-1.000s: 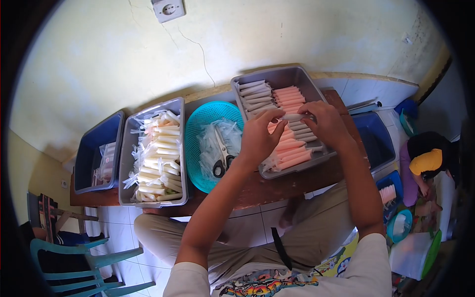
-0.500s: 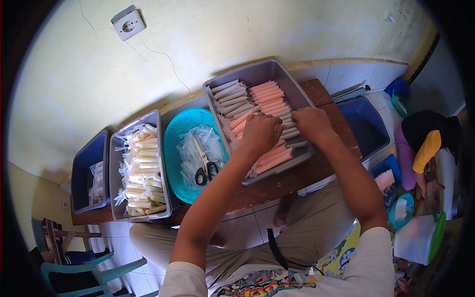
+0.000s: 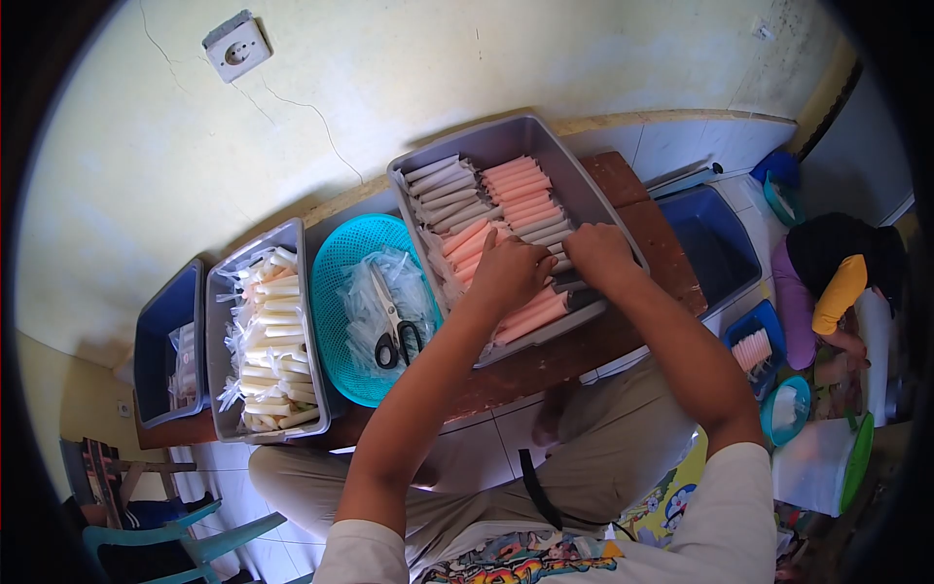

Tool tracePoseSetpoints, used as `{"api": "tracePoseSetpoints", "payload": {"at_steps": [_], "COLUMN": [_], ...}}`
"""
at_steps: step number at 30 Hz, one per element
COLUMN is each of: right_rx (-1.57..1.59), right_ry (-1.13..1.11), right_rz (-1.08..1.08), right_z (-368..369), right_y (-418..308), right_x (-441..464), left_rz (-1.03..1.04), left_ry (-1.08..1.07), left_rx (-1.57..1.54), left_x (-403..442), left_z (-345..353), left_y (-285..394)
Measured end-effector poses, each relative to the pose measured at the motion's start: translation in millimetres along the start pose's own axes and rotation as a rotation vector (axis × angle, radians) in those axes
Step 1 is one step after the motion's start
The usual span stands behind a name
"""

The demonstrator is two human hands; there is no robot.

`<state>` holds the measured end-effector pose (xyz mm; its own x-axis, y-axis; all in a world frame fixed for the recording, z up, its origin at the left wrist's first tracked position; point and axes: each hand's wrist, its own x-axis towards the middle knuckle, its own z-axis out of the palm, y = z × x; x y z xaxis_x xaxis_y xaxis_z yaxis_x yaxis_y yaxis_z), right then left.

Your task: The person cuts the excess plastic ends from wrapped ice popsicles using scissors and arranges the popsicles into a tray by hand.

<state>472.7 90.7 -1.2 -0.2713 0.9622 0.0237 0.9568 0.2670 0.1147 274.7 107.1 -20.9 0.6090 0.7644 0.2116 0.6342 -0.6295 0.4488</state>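
Note:
A grey plastic tray [image 3: 574,161] holds rows of slim plastic-wrapped tubes. Some are pink tubes [image 3: 520,185], others grey tubes [image 3: 452,195]. My left hand [image 3: 511,271] is curled over the middle of the tray, its fingertips close to the grey tubes between my hands. Just right of it, my right hand [image 3: 598,255] also has bent, closed fingers, at the right ends of those tubes. The knuckles hide what the fingertips pinch, so I cannot make out what either hand holds.
Left of the tray, a turquoise basket [image 3: 331,263] contains clear plastic bags and scissors [image 3: 394,326]. Beyond are a grey bin [image 3: 222,341] of cream tubes and a dark blue bin [image 3: 146,336]. All stand on a wooden bench [image 3: 671,253]. A person [image 3: 827,273] crouches at right.
The view has shifted slightly, so the bench and containers sit a little further left. Both hands stay over the same part of the tray, with fingers still curled.

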Motion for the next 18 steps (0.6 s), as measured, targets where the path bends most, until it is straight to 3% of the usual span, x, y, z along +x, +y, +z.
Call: {"api": "tracePoseSetpoints", "payload": {"at_steps": [18], "right_rx": [-0.025], "right_ry": [-0.066], "right_rz": [0.013], "right_z": [20.4], "right_y": [2.0], "right_x": [10.3], "left_rz": [0.033], "left_ry": [-0.260], "left_rx": [0.131], "left_x": [-0.5], "left_z": [5.7], "left_y": [-1.3]}}
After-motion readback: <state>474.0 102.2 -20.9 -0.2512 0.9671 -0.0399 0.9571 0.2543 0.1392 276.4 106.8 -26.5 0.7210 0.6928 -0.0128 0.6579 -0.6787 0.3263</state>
